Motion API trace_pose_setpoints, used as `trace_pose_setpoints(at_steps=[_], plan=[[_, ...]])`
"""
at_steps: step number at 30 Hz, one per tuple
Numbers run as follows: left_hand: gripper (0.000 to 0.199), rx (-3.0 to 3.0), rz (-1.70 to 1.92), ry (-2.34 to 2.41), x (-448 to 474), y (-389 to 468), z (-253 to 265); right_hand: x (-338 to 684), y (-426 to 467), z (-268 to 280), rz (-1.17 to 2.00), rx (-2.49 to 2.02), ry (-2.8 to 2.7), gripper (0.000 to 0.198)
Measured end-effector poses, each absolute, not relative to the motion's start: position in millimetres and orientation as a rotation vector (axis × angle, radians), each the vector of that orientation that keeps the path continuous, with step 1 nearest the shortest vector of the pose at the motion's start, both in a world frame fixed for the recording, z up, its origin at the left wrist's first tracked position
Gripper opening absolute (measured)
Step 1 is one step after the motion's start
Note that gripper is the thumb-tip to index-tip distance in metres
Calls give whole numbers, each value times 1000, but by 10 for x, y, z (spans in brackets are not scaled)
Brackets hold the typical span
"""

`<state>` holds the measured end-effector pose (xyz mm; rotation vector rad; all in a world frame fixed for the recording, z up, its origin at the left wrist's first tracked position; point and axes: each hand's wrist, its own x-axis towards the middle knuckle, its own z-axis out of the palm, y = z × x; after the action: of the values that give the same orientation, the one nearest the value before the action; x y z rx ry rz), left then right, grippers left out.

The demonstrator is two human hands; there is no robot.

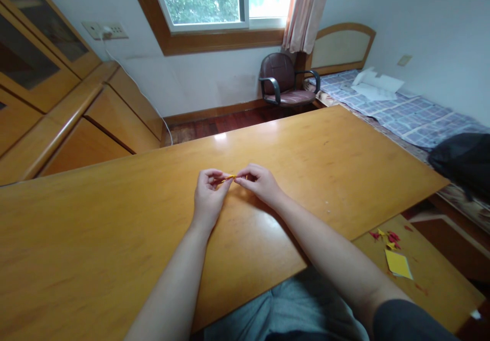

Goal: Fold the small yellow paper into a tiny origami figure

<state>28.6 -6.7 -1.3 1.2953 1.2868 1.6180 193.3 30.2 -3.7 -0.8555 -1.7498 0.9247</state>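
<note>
Two hands pinch small yellow piece [232, 177], likely folded paper, over bench [115, 218]: left hand [209, 198] at left end, right hand [261, 181] at right. Light, even fingertip pressure best; hard tugging could tear it.

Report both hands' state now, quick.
Left hand: closed in a pinch, holding a small yellow piece.
Right hand: closed in a pinch, holding the same small yellow piece.

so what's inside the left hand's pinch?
A thin yellow piece shows at the fingertips of the left hand, spanning to the right hand. Parts under the fingers are covered, so its full shape can't be told.
</note>
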Motion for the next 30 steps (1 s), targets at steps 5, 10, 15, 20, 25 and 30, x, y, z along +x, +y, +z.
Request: trace_pose_setpoints(at_steps=[5,10,15,20,25,30], plan=[[36,1375,1586,1304,250,-71,-69,1940,312,-54,926,-851,-1748,16],[37,1417,1579,1277,237,-48,-153,1937,315,-27,942,-884,-1757,20],[37,1434,1554,1269,229,-43,-132,1939,306,5,928,-877,-1756,22],[15,1658,1436,1336,194,-76,-64,1945,294,14,925,-871,-1745,20],[14,1699,1415,1362,181,-81,-47,1946,294,-1,902,-833,-1773,14],[12,1824,1358,1345,156,-68,-19,1977,318,-31,872,-801,-1838,9]])
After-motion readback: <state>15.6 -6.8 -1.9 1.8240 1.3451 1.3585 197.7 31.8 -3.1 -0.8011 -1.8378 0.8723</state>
